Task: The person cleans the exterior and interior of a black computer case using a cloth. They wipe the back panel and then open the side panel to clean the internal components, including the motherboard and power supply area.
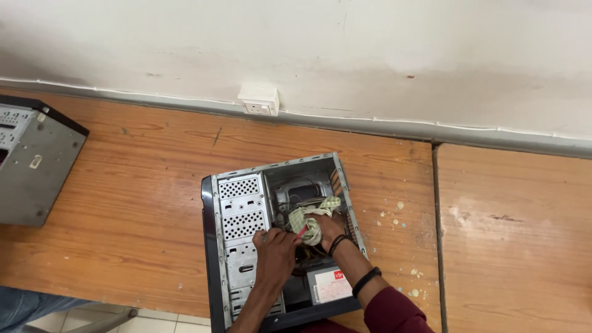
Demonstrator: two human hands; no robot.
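An open desktop computer case [240,203] lies on its side on the wooden table [135,203], its inside facing up. My left hand [274,256] rests on the perforated metal drive bay and grips a thin red-handled tool [301,232] that points into the case. My right hand [330,229] is inside the case, closed on a green and white checked cloth [311,216]. Black bands circle my right wrist and forearm. The power supply [330,287] sits in the near end of the case.
A second grey computer case [31,166] stands at the table's left edge. A white wall socket [259,102] sits on the wall behind. A seam [436,234] splits the table from another to the right. Tiled floor shows below left.
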